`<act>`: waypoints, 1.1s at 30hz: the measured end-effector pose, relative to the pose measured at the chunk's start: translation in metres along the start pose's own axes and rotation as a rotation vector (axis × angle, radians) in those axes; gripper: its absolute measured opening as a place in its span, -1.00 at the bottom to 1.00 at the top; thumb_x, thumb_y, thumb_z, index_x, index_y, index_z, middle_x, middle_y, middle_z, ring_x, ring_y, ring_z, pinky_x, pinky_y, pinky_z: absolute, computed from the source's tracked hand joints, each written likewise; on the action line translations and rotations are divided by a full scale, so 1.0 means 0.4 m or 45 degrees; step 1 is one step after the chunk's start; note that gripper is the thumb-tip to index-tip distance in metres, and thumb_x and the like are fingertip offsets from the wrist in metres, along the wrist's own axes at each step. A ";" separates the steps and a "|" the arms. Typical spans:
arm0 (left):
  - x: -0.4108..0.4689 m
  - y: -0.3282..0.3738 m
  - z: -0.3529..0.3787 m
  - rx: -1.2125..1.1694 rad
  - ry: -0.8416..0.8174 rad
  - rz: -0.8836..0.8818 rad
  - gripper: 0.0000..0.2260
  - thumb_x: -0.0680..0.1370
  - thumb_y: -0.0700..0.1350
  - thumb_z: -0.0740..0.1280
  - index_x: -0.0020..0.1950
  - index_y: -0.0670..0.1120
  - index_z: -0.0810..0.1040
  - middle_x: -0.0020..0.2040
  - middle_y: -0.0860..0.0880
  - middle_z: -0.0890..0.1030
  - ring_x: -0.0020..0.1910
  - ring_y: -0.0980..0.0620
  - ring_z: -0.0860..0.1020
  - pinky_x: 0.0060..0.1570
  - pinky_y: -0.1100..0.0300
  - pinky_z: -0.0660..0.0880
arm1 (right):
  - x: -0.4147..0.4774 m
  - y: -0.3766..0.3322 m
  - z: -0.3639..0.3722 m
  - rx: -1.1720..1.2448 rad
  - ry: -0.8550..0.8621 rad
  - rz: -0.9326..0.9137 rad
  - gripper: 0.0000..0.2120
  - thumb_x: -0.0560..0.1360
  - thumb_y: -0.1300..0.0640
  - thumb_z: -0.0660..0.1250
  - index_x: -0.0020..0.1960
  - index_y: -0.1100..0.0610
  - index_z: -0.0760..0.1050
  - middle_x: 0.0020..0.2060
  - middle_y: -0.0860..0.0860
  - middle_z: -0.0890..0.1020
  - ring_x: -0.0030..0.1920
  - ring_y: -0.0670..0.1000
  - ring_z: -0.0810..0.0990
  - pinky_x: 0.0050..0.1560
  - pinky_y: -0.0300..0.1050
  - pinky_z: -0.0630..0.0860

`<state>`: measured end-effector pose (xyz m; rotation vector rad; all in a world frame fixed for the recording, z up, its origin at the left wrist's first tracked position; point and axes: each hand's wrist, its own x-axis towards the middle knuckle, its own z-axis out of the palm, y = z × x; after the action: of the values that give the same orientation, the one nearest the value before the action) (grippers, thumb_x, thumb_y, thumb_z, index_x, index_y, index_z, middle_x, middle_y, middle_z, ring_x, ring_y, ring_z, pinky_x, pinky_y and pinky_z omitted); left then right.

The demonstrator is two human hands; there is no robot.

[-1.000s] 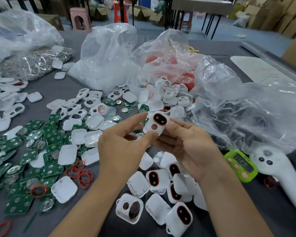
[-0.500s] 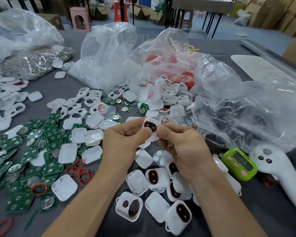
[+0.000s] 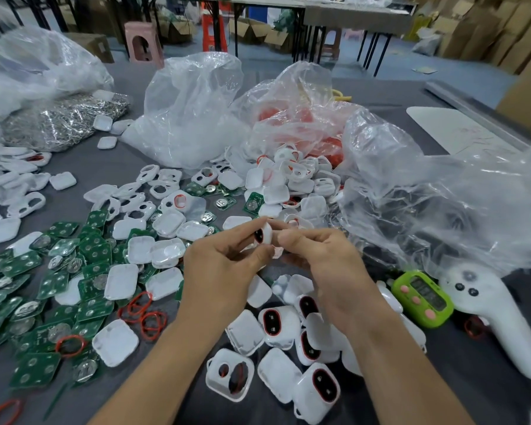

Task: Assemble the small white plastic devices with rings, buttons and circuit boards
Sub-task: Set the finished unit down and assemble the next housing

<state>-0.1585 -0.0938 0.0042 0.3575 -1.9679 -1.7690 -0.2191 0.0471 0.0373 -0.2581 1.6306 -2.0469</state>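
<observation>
One small white device (image 3: 265, 233) is held above the table (image 3: 83, 170), in the middle of the scene, between both hands. It is pinched by the thumb and forefinger of the left hand (image 3: 224, 268), and its black, red-rimmed button (image 3: 259, 235) is turned to the left. The right hand (image 3: 328, 268) is curled round the right edge of the device. A small white piece (image 3: 277, 251) is seen just under the thumbs, but it cannot be told whether it belongs to the same device.

It is judged that the shell is being pressed shut. If the pressure is given unevenly, the button may be pushed askew or a board inside may be shifted, and the shell would not close. If the pinch slips, the device may be dropped among the finished devices (image 3: 279, 326) nearer, or among the circuit boards (image 3: 95, 250) and loose red rings (image 3: 144, 314) at the left, and be mixed with them.
</observation>
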 end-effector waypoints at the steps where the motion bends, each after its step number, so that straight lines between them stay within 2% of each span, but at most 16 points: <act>1: 0.004 -0.001 -0.004 0.007 0.024 -0.007 -0.61 0.44 -0.24 0.59 0.10 0.22 0.73 -0.07 0.10 0.77 0.03 -0.05 0.73 0.08 -0.07 0.67 | 0.003 0.002 0.001 -0.046 -0.026 0.010 -0.81 0.59 0.28 0.36 -0.01 0.18 0.76 0.12 -0.01 0.74 0.06 0.05 0.73 -0.05 -0.20 0.65; 5: 0.027 0.008 -0.024 -0.255 0.129 -0.171 -0.74 0.43 -0.23 0.57 0.05 0.06 0.76 -0.08 -0.02 0.77 -0.06 0.01 0.74 -0.04 0.17 0.67 | 0.007 -0.007 0.008 -0.343 -0.233 0.054 -0.78 0.62 0.16 0.36 0.07 -0.10 0.74 0.11 -0.18 0.73 0.17 -0.12 0.67 0.13 -0.24 0.59; 7: 0.039 0.016 -0.029 -0.533 0.097 -0.345 -0.74 0.37 -0.19 0.56 0.05 -0.05 0.76 -0.03 -0.14 0.76 -0.06 -0.08 0.72 -0.03 0.13 0.68 | 0.009 -0.032 0.002 -0.511 -0.282 0.066 -0.79 0.62 0.14 0.37 0.13 -0.11 0.71 0.07 -0.12 0.75 0.16 -0.07 0.69 0.18 -0.15 0.60; 11: 0.054 0.016 -0.029 -0.752 0.005 -0.507 -0.68 0.35 -0.19 0.49 0.09 -0.21 0.72 0.01 -0.21 0.72 -0.02 -0.12 0.74 -0.02 0.03 0.69 | 0.017 -0.141 -0.079 -0.962 -0.010 -0.023 -0.89 0.56 0.06 0.44 -0.01 -0.10 0.74 -0.11 -0.14 0.76 -0.17 -0.18 0.70 -0.14 -0.22 0.52; 13: 0.057 0.015 -0.033 -0.788 -0.001 -0.513 -0.65 0.37 -0.20 0.47 0.14 -0.25 0.68 0.03 -0.21 0.74 -0.06 -0.10 0.75 -0.10 0.08 0.70 | 0.033 -0.198 -0.137 -0.899 0.152 -0.045 -0.91 0.54 0.09 0.45 -0.06 -0.03 0.74 -0.13 -0.06 0.77 -0.29 -0.09 0.67 -0.30 -0.25 0.49; 15: 0.058 0.014 -0.035 -0.779 -0.009 -0.515 -0.59 0.36 -0.21 0.48 0.19 -0.28 0.66 0.02 -0.20 0.73 -0.06 -0.09 0.75 -0.14 0.10 0.69 | 0.074 -0.229 -0.195 -0.641 0.414 -0.068 -0.92 0.50 0.11 0.47 -0.06 0.07 0.74 -0.05 0.02 0.76 -0.26 -0.01 0.61 -0.37 -0.23 0.46; 16: 0.058 0.011 -0.035 -0.762 -0.017 -0.515 -0.59 0.36 -0.20 0.48 0.19 -0.28 0.67 0.02 -0.20 0.71 -0.04 -0.09 0.73 -0.14 0.10 0.69 | 0.100 -0.234 -0.219 -0.504 0.533 -0.043 -0.90 0.51 0.12 0.46 -0.04 0.14 0.71 0.02 0.08 0.73 -0.18 0.03 0.58 -0.30 -0.17 0.50; 18: 0.055 0.007 -0.033 -0.721 -0.038 -0.519 -0.63 0.33 -0.19 0.50 0.12 -0.23 0.70 0.01 -0.23 0.66 0.01 -0.12 0.66 -0.11 0.08 0.70 | 0.141 -0.225 -0.253 -0.293 0.658 0.076 -0.90 0.57 0.18 0.38 0.06 0.17 0.60 0.17 0.16 0.61 0.07 0.08 0.55 0.07 -0.02 0.56; 20: 0.051 0.006 -0.030 -0.684 -0.066 -0.518 -0.62 0.31 -0.19 0.50 0.11 -0.21 0.70 0.01 -0.22 0.71 -0.03 -0.12 0.67 -0.08 0.05 0.70 | 0.165 -0.198 -0.271 -0.265 0.688 0.198 -0.88 0.59 0.24 0.34 0.12 0.17 0.54 0.21 0.14 0.56 0.19 0.09 0.53 0.37 0.06 0.47; 22: 0.049 0.007 -0.026 -0.645 -0.095 -0.524 -0.58 0.30 -0.18 0.49 0.15 -0.23 0.68 -0.01 -0.19 0.74 -0.11 -0.07 0.71 -0.08 0.05 0.70 | 0.156 -0.169 -0.267 -0.670 0.759 0.164 -0.86 0.55 0.24 0.39 0.10 0.15 0.61 0.13 0.07 0.65 0.04 -0.01 0.61 0.27 -0.03 0.57; 23: 0.049 0.007 -0.024 -0.626 -0.108 -0.525 -0.57 0.30 -0.18 0.49 0.16 -0.23 0.68 -0.01 -0.17 0.74 -0.12 -0.05 0.70 -0.06 0.04 0.70 | 0.140 -0.160 -0.256 -0.913 0.805 0.045 -0.81 0.53 0.24 0.43 0.14 0.11 0.65 0.03 0.01 0.69 -0.12 -0.11 0.66 0.05 -0.19 0.65; 25: 0.050 0.007 -0.021 -0.604 -0.124 -0.528 -0.57 0.31 -0.16 0.49 0.16 -0.22 0.69 0.00 -0.17 0.75 -0.10 -0.05 0.70 0.00 0.00 0.69 | 0.104 -0.146 -0.227 -1.243 0.763 -0.305 -0.76 0.50 0.26 0.47 0.11 0.01 0.72 -0.16 -0.15 0.70 -0.38 -0.24 0.63 -0.40 -0.44 0.50; 26: 0.050 0.007 -0.020 -0.607 -0.128 -0.531 -0.59 0.31 -0.16 0.49 0.16 -0.21 0.69 0.01 -0.17 0.75 -0.10 -0.05 0.70 0.00 0.00 0.69 | 0.086 -0.141 -0.208 -1.355 0.665 -0.401 -0.78 0.49 0.27 0.48 0.02 -0.01 0.74 -0.23 -0.21 0.69 -0.41 -0.28 0.61 -0.45 -0.48 0.45; 28: 0.049 0.004 -0.018 -0.623 -0.133 -0.536 -0.65 0.37 -0.20 0.48 0.14 -0.21 0.69 0.00 -0.18 0.75 -0.12 -0.04 0.72 -0.07 0.04 0.70 | 0.069 -0.121 -0.170 -1.648 0.467 -0.397 -0.82 0.46 0.23 0.49 -0.12 -0.05 0.76 -0.32 -0.27 0.67 -0.37 -0.26 0.62 -0.33 -0.45 0.51; 30: 0.045 0.005 -0.015 -0.619 -0.141 -0.543 -0.77 0.47 -0.28 0.44 0.12 -0.19 0.70 -0.01 -0.17 0.75 -0.13 -0.04 0.72 -0.12 0.09 0.69 | 0.068 -0.093 -0.143 -2.015 0.336 -0.227 -0.88 0.48 0.14 0.48 -0.08 -0.06 0.76 -0.17 -0.14 0.73 -0.14 -0.12 0.67 0.03 -0.15 0.64; 33: 0.041 0.006 -0.015 -0.592 -0.156 -0.541 -0.81 0.52 -0.31 0.41 0.07 -0.15 0.73 -0.02 -0.17 0.75 -0.12 -0.05 0.73 -0.10 0.08 0.69 | 0.073 -0.060 -0.132 -2.234 0.370 -0.135 -0.93 0.50 0.05 0.48 -0.03 -0.03 0.71 -0.08 -0.02 0.72 0.04 0.04 0.61 0.27 -0.03 0.49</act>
<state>-0.1693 -0.1068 0.0099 0.5440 -1.5604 -2.4968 -0.2741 0.0813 0.0417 -0.5930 3.1323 -0.1202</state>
